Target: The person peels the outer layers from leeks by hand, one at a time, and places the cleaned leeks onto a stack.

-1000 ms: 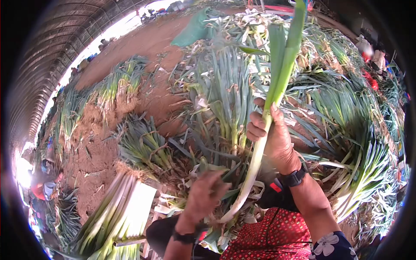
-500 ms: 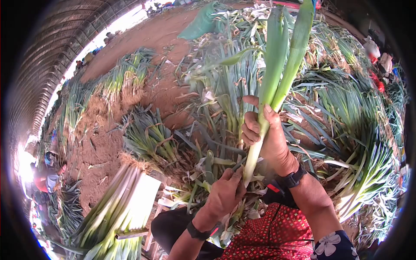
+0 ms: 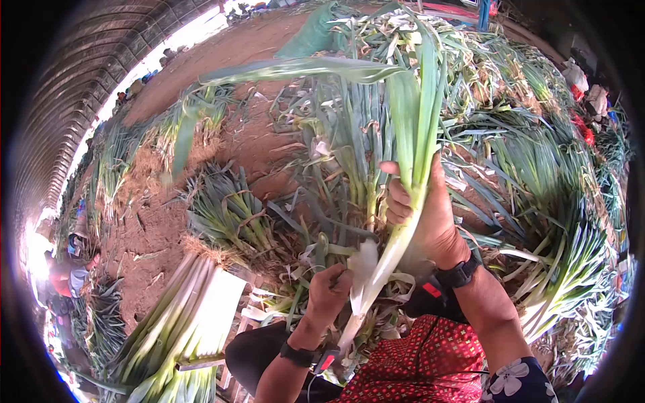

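My right hand (image 3: 426, 218) is wrapped round a leek (image 3: 388, 258) where its green leaves fan out. The leek slants, leaves up and root end down toward my lap. One long leaf (image 3: 295, 67) bends away to the left. Beside the white shank, my left hand (image 3: 330, 289) is closed on a pale outer layer (image 3: 364, 267) that hangs partly loose from the leek and is blurred. The fingertips of the left hand are partly hidden.
Trimmed leeks (image 3: 181, 316) lie stacked on a white-topped stand at lower left. A leek bundle (image 3: 228, 211) rests on the dirt floor (image 3: 151, 262). Heaps of leeks (image 3: 537, 161) lie at the right. A green sack (image 3: 309, 33) is at the back. A person (image 3: 77, 269) is at far left.
The leek has come lower and tilted, its root end now nearer my lap. My left hand has moved left and down from the shank, drawing a pale layer away. A long leaf now swings left.
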`<action>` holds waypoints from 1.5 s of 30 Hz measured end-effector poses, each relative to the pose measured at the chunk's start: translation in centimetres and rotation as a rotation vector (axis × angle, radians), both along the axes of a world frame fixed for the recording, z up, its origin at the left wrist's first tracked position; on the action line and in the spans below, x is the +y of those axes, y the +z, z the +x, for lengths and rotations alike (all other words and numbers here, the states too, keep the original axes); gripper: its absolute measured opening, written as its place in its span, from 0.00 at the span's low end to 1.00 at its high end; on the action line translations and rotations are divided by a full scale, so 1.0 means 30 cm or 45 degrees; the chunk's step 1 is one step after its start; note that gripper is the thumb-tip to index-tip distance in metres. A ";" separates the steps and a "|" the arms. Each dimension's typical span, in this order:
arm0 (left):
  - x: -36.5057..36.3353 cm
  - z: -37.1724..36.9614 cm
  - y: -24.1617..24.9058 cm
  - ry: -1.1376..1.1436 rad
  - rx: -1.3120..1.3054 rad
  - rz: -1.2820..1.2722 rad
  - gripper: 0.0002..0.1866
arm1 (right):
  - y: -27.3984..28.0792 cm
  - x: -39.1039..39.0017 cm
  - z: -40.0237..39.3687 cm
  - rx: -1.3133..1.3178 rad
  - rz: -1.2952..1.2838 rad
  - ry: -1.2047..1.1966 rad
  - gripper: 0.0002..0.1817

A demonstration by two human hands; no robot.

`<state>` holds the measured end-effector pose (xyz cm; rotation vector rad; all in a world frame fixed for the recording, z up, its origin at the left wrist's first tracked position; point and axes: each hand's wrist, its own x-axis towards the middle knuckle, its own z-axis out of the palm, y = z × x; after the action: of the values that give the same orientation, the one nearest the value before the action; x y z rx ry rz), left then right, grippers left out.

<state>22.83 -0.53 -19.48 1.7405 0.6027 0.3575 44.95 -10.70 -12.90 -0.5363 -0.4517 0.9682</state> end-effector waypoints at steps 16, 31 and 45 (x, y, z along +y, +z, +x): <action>0.315 -0.210 -0.378 0.119 1.424 0.835 0.11 | 0.084 -0.154 0.189 -0.111 0.287 -0.488 0.38; -0.067 0.026 -0.003 -0.213 0.007 0.919 0.17 | 0.035 -0.136 0.208 0.141 0.065 -0.610 0.38; -0.029 0.009 0.020 -0.422 0.233 0.250 0.08 | 0.041 -0.079 0.160 0.231 -0.170 -0.707 0.26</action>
<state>23.11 -1.39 -18.89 2.0380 0.4068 0.0246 49.76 -13.06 -11.67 -0.6436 -0.0624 0.5064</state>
